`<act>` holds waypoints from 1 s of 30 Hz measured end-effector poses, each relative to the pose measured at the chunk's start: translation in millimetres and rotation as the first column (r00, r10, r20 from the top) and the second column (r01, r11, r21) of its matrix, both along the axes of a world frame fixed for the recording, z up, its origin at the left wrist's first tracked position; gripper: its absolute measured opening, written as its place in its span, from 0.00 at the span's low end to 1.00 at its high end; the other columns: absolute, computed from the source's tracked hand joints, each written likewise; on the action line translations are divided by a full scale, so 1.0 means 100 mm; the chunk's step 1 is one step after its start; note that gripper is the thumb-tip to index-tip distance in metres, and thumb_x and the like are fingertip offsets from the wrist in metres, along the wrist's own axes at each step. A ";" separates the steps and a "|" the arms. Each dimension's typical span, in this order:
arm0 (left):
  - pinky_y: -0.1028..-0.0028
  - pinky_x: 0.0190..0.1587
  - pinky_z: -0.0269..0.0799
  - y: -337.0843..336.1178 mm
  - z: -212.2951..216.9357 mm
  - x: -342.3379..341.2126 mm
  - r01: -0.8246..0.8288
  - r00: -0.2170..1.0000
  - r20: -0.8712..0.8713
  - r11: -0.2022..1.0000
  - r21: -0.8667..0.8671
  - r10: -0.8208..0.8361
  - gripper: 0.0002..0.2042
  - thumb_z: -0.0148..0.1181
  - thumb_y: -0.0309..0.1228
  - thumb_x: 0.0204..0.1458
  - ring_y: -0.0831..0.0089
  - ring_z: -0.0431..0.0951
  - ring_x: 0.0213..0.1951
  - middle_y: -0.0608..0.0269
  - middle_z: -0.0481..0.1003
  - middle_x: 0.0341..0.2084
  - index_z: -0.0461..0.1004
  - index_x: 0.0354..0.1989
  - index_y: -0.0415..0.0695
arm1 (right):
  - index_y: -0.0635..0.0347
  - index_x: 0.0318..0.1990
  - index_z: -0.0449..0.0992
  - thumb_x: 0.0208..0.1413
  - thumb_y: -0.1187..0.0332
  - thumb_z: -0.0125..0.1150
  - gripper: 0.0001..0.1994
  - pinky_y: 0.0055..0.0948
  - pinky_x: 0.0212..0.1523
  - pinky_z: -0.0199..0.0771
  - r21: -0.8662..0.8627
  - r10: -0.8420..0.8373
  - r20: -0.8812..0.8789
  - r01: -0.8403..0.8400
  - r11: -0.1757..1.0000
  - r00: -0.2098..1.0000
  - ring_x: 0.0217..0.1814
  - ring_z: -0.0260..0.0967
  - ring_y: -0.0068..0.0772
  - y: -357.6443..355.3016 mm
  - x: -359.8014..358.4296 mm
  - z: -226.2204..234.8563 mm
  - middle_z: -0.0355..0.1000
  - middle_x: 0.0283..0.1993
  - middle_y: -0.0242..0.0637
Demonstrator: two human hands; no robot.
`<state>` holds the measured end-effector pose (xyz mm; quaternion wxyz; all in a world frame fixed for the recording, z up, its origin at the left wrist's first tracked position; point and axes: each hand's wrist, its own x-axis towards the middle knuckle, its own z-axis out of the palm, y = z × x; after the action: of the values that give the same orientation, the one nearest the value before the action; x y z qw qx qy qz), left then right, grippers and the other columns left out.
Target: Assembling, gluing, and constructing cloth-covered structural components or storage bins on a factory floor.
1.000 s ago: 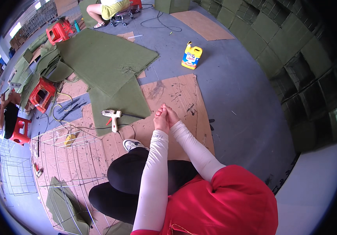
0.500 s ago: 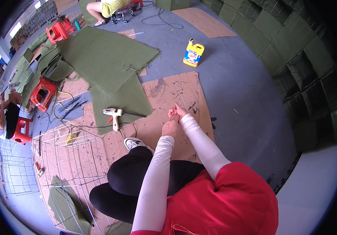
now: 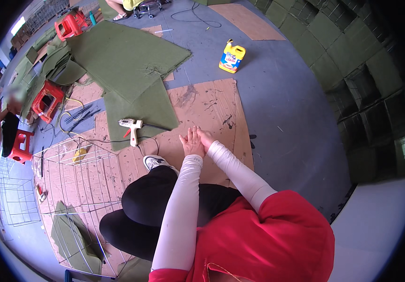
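A: Report the hand positions relative to the cardboard sheet (image 3: pixel 212 108).

B: The left hand (image 3: pixel 192 142) and right hand (image 3: pixel 206 139) meet over the near part of the cardboard sheet, pressed together, palm to palm. The fingers are extended, not clenched. Whether anything is held between the palms cannot be determined.

A: Nearest tool?

B: A white glue gun (image 3: pixel 131 127) lies at the left edge of the cardboard sheet, on the corner of a green felt panel (image 3: pixel 141 101). Its black cord (image 3: pixel 158 127) runs onto the cardboard toward the hands.

A: Handling notes?

B: Judged light and rigid. Take it by the pistol grip; keep clear of the nozzle and mind the trailing cord.

A: Other items?

B: A yellow jug (image 3: pixel 232 57) stands beyond the far edge of the cardboard sheet. A wire grid frame (image 3: pixel 78 188) lies to its left.
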<state>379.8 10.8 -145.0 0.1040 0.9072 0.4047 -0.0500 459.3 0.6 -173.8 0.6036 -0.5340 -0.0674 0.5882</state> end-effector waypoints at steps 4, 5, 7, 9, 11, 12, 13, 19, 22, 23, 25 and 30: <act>0.48 0.59 0.39 0.02 -0.14 0.00 -0.067 0.996 -0.064 0.997 -0.037 0.065 0.36 0.49 0.41 0.45 0.67 0.42 0.63 0.64 0.46 0.61 0.42 0.62 0.46 | 0.68 0.55 0.56 0.59 0.61 0.37 0.21 0.33 0.54 0.60 0.030 0.071 0.077 -0.074 0.997 0.994 0.52 0.62 0.39 -0.11 -0.09 -0.04 0.63 0.51 0.49; 0.48 0.59 0.39 0.02 -0.17 0.00 -0.080 0.995 -0.064 0.996 -0.030 0.078 0.36 0.49 0.41 0.45 0.67 0.42 0.63 0.64 0.46 0.61 0.42 0.62 0.46 | 0.67 0.55 0.57 0.59 0.62 0.37 0.21 0.31 0.55 0.58 0.016 0.068 0.208 -0.073 0.997 0.976 0.54 0.61 0.37 -0.14 -0.11 -0.04 0.62 0.52 0.48; 0.50 0.59 0.40 0.04 -0.17 0.00 -0.129 0.992 0.006 0.987 -0.094 0.130 0.36 0.49 0.42 0.45 0.66 0.43 0.63 0.64 0.47 0.61 0.41 0.62 0.45 | 0.67 0.55 0.57 0.59 0.62 0.38 0.21 0.29 0.56 0.57 0.001 0.066 0.338 -0.070 0.998 0.939 0.55 0.59 0.35 -0.17 -0.10 -0.03 0.62 0.54 0.46; 0.51 0.59 0.40 0.04 -0.11 0.01 -0.149 0.986 0.069 0.988 -0.042 0.151 0.37 0.51 0.41 0.44 0.65 0.44 0.63 0.63 0.47 0.61 0.41 0.62 0.45 | 0.67 0.55 0.58 0.58 0.64 0.39 0.21 0.27 0.58 0.53 0.015 0.099 0.247 -0.106 0.994 0.964 0.58 0.56 0.32 -0.16 -0.06 -0.02 0.59 0.56 0.45; 0.52 0.59 0.41 0.03 -0.01 0.00 -0.162 0.980 0.109 0.986 -0.028 0.164 0.37 0.52 0.39 0.44 0.65 0.44 0.63 0.63 0.48 0.61 0.42 0.62 0.44 | 0.67 0.53 0.61 0.57 0.64 0.42 0.19 0.27 0.55 0.56 0.053 0.096 0.270 -0.115 0.992 0.958 0.55 0.58 0.32 -0.11 0.01 0.00 0.62 0.53 0.44; 0.52 0.59 0.42 0.01 0.04 -0.01 -0.138 0.988 0.071 0.990 -0.034 0.141 0.35 0.51 0.37 0.45 0.65 0.45 0.63 0.63 0.49 0.60 0.43 0.61 0.44 | 0.67 0.51 0.63 0.56 0.64 0.44 0.18 0.27 0.53 0.60 0.056 0.056 0.237 -0.071 0.996 0.970 0.53 0.61 0.32 -0.10 0.04 0.02 0.64 0.51 0.43; 0.53 0.59 0.43 0.00 0.09 -0.02 -0.116 0.993 0.031 0.993 0.009 0.115 0.34 0.50 0.35 0.46 0.66 0.46 0.62 0.63 0.50 0.60 0.44 0.61 0.45 | 0.67 0.51 0.63 0.56 0.64 0.44 0.18 0.27 0.53 0.60 0.080 0.066 0.263 -0.090 0.993 0.963 0.53 0.61 0.32 -0.09 0.08 0.04 0.64 0.51 0.43; 0.53 0.59 0.45 -0.04 0.17 -0.02 -0.134 0.988 0.079 0.991 -0.001 0.134 0.33 0.52 0.34 0.44 0.65 0.47 0.62 0.62 0.51 0.59 0.47 0.60 0.44 | 0.63 0.35 0.72 0.51 0.66 0.55 0.09 0.23 0.32 0.70 0.036 0.016 0.301 -0.028 0.999 0.953 0.32 0.69 0.24 -0.11 0.17 0.12 0.71 0.32 0.34; 0.54 0.58 0.46 -0.05 0.11 -0.01 -0.123 0.990 0.062 0.992 0.005 0.123 0.33 0.53 0.35 0.44 0.66 0.48 0.62 0.63 0.51 0.59 0.47 0.60 0.43 | 0.63 0.36 0.72 0.50 0.68 0.55 0.09 0.22 0.33 0.70 0.012 -0.010 0.284 0.007 1.000 0.959 0.33 0.69 0.24 -0.13 0.15 0.10 0.71 0.33 0.34; 0.54 0.58 0.46 -0.05 0.10 -0.01 -0.133 0.988 0.075 0.991 0.010 0.132 0.33 0.53 0.35 0.44 0.66 0.48 0.62 0.63 0.51 0.59 0.47 0.60 0.43 | 0.63 0.36 0.72 0.50 0.68 0.55 0.09 0.22 0.33 0.70 0.025 0.006 0.298 -0.014 1.000 0.955 0.33 0.69 0.24 -0.13 0.14 0.08 0.71 0.33 0.34; 0.54 0.58 0.46 -0.06 0.08 -0.01 -0.135 0.990 0.046 0.990 -0.037 0.137 0.32 0.51 0.35 0.45 0.66 0.48 0.62 0.63 0.51 0.59 0.48 0.60 0.43 | 0.66 0.36 0.73 0.49 0.69 0.56 0.10 0.22 0.32 0.71 0.062 -0.098 0.275 0.084 0.995 0.956 0.32 0.69 0.25 -0.12 0.11 0.04 0.71 0.32 0.36; 0.56 0.58 0.48 -0.06 0.08 -0.02 -0.186 0.981 0.049 0.982 -0.046 0.188 0.33 0.51 0.33 0.44 0.66 0.49 0.61 0.61 0.52 0.59 0.47 0.60 0.41 | 0.66 0.40 0.72 0.49 0.70 0.57 0.12 0.21 0.38 0.69 0.055 -0.018 0.475 -0.009 0.998 0.880 0.38 0.69 0.25 -0.12 0.09 -0.01 0.72 0.37 0.37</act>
<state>377.8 4.9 -137.3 0.1376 0.8639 0.4840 -0.0244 468.0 -11.5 -174.8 0.5844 -0.6451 -0.2284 0.4360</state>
